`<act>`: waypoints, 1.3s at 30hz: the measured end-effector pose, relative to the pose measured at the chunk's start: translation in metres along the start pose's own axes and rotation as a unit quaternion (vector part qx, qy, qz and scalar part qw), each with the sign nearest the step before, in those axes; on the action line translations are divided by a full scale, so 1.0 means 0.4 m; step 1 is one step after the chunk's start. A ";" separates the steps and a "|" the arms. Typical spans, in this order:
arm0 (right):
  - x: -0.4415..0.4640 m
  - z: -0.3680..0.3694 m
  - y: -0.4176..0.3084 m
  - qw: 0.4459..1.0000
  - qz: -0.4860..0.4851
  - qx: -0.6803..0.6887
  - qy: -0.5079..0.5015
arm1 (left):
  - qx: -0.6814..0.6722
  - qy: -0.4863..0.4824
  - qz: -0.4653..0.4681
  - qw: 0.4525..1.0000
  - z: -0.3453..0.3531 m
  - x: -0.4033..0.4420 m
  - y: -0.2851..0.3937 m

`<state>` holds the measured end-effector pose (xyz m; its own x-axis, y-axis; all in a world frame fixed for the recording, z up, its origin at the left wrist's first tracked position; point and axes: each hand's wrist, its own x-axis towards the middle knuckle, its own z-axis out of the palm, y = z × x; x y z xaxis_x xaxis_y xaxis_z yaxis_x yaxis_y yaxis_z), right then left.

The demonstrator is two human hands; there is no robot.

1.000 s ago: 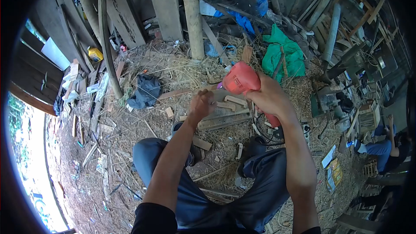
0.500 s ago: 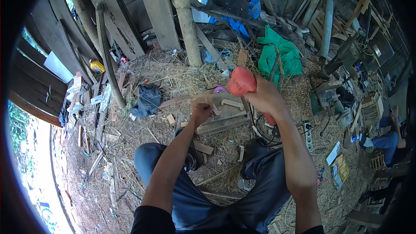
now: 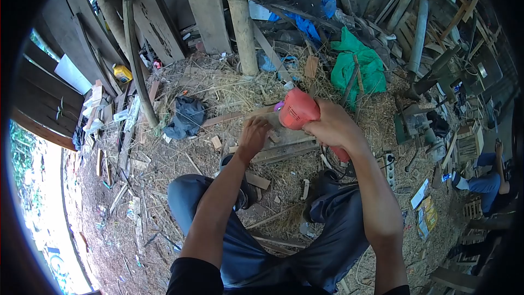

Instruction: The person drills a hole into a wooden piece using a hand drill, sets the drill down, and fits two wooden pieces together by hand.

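Note:
A red power tool [image 3: 299, 110] is gripped in my right hand [image 3: 333, 125], its body over the wooden board [image 3: 286, 150] on the ground between my feet. A purple ring-like part [image 3: 279, 106] shows at the tool's left side. My left hand [image 3: 255, 135] is at the board's left part, its fingers bent round a small wooden piece [image 3: 273, 136], part of which the hand hides. The tool's lower handle end points down toward a black cable near my right foot.
A dark cloth [image 3: 186, 117] lies at the left, a green plastic sheet [image 3: 357, 68] ahead. A bamboo post [image 3: 242, 27] stands in front. A power strip [image 3: 389, 169] and a green machine [image 3: 417, 123] are at the right. Another person [image 3: 488, 177] sits at far right.
The red tool has moved slightly left and down over the board. The pale curved wooden piece seen on the board earlier is now hidden behind the tool. My left hand has shifted slightly.

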<state>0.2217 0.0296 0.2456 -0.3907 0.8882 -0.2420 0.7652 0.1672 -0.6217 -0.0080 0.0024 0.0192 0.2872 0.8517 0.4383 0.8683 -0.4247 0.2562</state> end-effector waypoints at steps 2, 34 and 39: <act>0.007 0.007 0.009 1.000 -0.001 -0.008 0.000 | -0.008 -0.067 -0.040 0.997 0.017 -0.003 -0.006; 0.030 0.004 -0.023 0.997 0.055 0.037 -0.043 | -0.168 0.006 -0.206 0.964 0.069 -0.013 -0.001; 0.028 -0.004 -0.031 0.995 0.060 0.052 -0.058 | -0.128 -0.019 -0.218 0.967 0.032 0.000 0.023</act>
<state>0.2087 0.0382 0.2520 -0.3605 0.8425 -0.4002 0.7550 0.0117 -0.6556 0.0051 0.0025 0.0104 -0.0643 0.9756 0.2100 0.7829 -0.0812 0.6169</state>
